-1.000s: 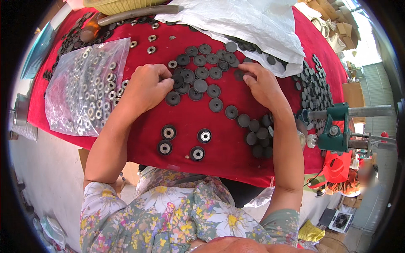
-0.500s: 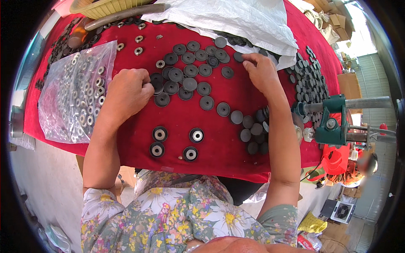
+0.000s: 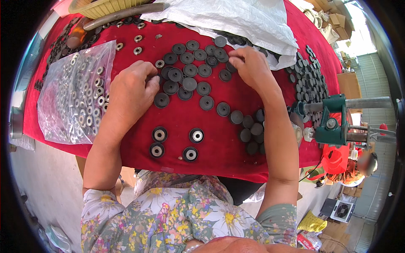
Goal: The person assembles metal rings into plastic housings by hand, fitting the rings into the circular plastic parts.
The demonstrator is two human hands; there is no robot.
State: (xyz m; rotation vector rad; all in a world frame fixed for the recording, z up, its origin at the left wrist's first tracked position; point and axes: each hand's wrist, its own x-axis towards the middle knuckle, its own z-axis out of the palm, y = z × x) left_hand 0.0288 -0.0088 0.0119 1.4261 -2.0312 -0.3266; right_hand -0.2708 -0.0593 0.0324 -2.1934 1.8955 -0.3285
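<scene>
Over the red cloth, my left hand is closed, its curled fingers at the left edge of a group of round black caps. What lies under those fingertips is mostly hidden. Across the group, my right hand pinches or presses a black cap at its thumb and fingertips, close to the cloth. A small metal bearing lies just beyond my left fingers. Nearer to me sit several black caps with bearings seated in them, one of them a bearing-fitted cap.
A clear plastic bag of bearings lies at the left. White sacking and a yellow basket are at the back. More black caps cover the right side, beside a green metal clamp tool.
My right hand has moved left and slightly nearer, and the black cap at its fingertips has come along toward the group. My left hand has shifted slightly away from me and right.
</scene>
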